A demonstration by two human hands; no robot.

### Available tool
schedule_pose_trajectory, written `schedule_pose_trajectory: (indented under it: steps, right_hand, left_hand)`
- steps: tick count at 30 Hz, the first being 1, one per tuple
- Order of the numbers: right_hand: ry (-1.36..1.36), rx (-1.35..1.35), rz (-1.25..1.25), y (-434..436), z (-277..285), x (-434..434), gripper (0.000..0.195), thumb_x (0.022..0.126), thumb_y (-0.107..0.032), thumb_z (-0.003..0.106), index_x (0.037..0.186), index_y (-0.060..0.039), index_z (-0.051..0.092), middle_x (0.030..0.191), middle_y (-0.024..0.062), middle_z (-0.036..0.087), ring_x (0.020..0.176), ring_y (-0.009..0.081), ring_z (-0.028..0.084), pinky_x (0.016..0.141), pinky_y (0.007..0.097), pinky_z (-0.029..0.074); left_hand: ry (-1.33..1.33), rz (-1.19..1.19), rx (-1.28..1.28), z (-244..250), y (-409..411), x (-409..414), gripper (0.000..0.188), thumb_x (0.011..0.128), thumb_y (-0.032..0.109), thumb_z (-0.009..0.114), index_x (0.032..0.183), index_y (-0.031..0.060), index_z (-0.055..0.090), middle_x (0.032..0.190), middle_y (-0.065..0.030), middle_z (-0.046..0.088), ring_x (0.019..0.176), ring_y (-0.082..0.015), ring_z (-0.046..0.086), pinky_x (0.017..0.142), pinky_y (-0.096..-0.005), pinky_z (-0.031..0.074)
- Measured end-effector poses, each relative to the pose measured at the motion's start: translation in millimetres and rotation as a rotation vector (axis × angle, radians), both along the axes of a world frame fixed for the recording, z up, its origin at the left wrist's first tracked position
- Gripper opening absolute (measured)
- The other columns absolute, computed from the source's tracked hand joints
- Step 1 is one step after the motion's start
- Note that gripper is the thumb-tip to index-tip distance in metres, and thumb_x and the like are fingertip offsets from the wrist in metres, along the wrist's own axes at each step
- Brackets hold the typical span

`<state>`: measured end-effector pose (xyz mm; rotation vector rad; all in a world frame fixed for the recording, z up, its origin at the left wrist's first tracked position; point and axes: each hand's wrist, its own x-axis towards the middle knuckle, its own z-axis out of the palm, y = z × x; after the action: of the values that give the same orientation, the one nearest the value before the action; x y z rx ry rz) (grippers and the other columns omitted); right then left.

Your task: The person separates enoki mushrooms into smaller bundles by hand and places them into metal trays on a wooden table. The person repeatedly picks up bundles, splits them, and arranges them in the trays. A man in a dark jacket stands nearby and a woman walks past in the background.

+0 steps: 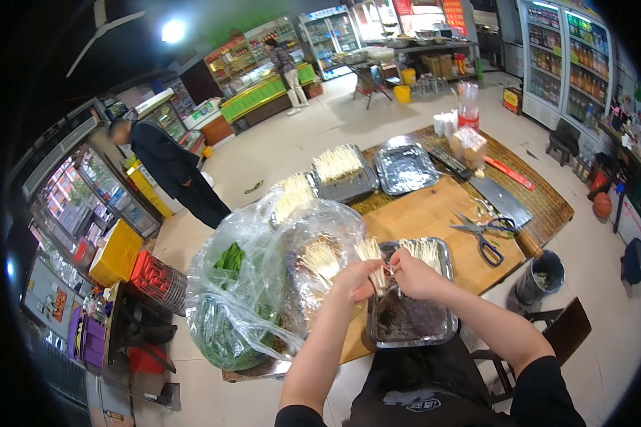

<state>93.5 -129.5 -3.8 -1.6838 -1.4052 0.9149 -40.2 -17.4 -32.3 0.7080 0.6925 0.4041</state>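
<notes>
My left hand (pixel 357 278) grips a small bundle of enoki mushrooms (pixel 368 248) over the left edge of a metal tray (pixel 412 325). Beside it, my right hand (pixel 415 275) has its fingertips pinched together at the bundle's side, on what seem to be pale strands; the exact contact is too small to make out. More enoki (pixel 426 252) lie in a row at the tray's far end, while its near part is bare and wet. To the left, loose enoki (pixel 320 260) rest in an opened clear plastic bag (pixel 347 219).
Blue-handled scissors (pixel 481 229) and a cleaver (pixel 502 202) lie on the wooden board (pixel 406 208). Trays of enoki (pixel 337 163) and a foil-like tray (pixel 406 168) stand behind. Bagged greens (pixel 229 320) sit left. A bin (pixel 537 277) stands right; a person (pixel 160 160) stands beyond the table.
</notes>
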Motion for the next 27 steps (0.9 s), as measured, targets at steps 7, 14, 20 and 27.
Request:
schedule_pose_trajectory:
  steps: [7, 14, 20, 27]
  right_hand:
    - [-0.425, 0.172, 0.157, -18.0, 27.5, -26.4, 0.026, 0.079, -0.002, 0.044, 0.102, 0.0096, 0.043, 0.095, 0.0287, 0.055, 0.090, 0.0408, 0.055, 0.078, 0.0451, 0.045]
    - [-0.759, 0.341, 0.224, -17.8, 39.1, -38.8, 0.025, 0.075, -0.004, 0.051, 0.098, 0.0042, 0.050, 0.104, 0.0231, 0.050, 0.094, 0.0350, 0.053, 0.081, 0.0402, 0.046]
    - [-0.985, 0.432, 0.307, -15.3, 48.4, -33.5, 0.021, 0.075, -0.007, 0.052, 0.095, 0.0000, 0.051, 0.103, 0.0194, 0.050, 0.092, 0.0306, 0.054, 0.080, 0.0378, 0.045]
    - [-0.969, 0.621, 0.413, -13.6, 69.3, -25.6, 0.016, 0.077, -0.010, 0.051, 0.092, -0.0054, 0.053, 0.092, 0.0105, 0.053, 0.086, 0.0274, 0.055, 0.077, 0.0372, 0.043]
  left_hand:
    - [-0.008, 0.025, -0.109, 3.9, -8.8, 1.3, 0.018, 0.093, 0.011, 0.047, 0.107, 0.0023, 0.054, 0.098, -0.0131, 0.061, 0.091, -0.0235, 0.060, 0.079, -0.0376, 0.050]
    - [-0.087, -0.005, -0.127, 5.0, -12.3, -8.2, 0.025, 0.095, 0.022, 0.045, 0.107, 0.0044, 0.058, 0.107, -0.0114, 0.062, 0.098, -0.0220, 0.059, 0.089, -0.0363, 0.046]
    - [-0.119, 0.017, -0.162, 36.0, -30.0, -7.4, 0.027, 0.092, 0.031, 0.053, 0.102, 0.0075, 0.060, 0.101, -0.0054, 0.063, 0.093, -0.0181, 0.060, 0.082, -0.0343, 0.050]
    - [-0.180, 0.042, -0.108, 19.0, -20.6, -14.6, 0.020, 0.093, 0.022, 0.050, 0.103, 0.0076, 0.058, 0.098, -0.0059, 0.063, 0.088, -0.0163, 0.062, 0.076, -0.0336, 0.053]
